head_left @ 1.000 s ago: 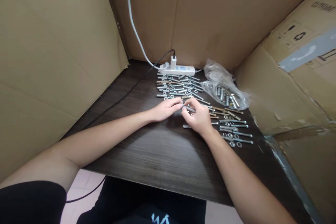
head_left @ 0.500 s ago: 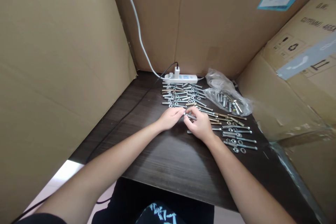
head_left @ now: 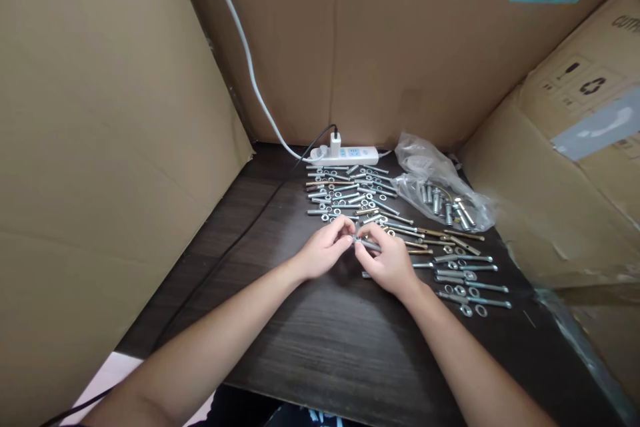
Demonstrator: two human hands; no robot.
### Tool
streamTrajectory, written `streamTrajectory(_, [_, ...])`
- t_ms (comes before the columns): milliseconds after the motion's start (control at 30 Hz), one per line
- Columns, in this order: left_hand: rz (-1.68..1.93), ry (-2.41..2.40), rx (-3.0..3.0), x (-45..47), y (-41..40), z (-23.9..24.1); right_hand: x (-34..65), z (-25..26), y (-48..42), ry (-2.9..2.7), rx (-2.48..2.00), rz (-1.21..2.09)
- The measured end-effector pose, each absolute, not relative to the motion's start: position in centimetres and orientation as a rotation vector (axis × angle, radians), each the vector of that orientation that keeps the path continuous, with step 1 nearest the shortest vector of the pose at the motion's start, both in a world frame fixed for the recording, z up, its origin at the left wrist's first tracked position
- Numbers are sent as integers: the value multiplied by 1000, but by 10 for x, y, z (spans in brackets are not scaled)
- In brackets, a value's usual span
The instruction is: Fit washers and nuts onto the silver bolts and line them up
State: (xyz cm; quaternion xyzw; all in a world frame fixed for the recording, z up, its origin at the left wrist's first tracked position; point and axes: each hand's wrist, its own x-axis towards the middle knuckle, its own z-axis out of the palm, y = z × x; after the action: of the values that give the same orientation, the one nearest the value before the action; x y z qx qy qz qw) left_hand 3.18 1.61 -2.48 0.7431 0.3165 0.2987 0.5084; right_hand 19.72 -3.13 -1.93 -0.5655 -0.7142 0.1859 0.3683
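Note:
My two hands meet over the dark table, in front of the rows of metal parts. Between thumb and fingers, my right hand (head_left: 389, 260) pinches a silvery expansion bolt (head_left: 370, 245), which lies nearly level and points right. My left hand (head_left: 326, 248) is closed at the bolt's left end, thumb and forefinger pressed on a small part there that they mostly hide. Behind and right of the hands lie loose bolts (head_left: 487, 288), metal sleeves, nuts (head_left: 466, 311) and washers (head_left: 481, 311), some silver, some brassy.
A white power strip (head_left: 345, 156) with a charger plugged in stands behind the rows. A black cable (head_left: 235, 229) crosses the table at left. At back right lies a clear plastic bag (head_left: 425, 167) with several expansion bolts. Cardboard walls (head_left: 380, 67) close off the back and sides.
The camera view has tilted down and shifted. Both hands stay together at the expansion bolt; the left fingers have curled more and the left thumb shows at the bolt's end.

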Motion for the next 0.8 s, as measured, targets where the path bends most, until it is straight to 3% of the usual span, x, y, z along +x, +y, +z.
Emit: streamTrajectory(800, [626,750,1946,30,16,-23,193,-14,-37,-1891,-1478,238])
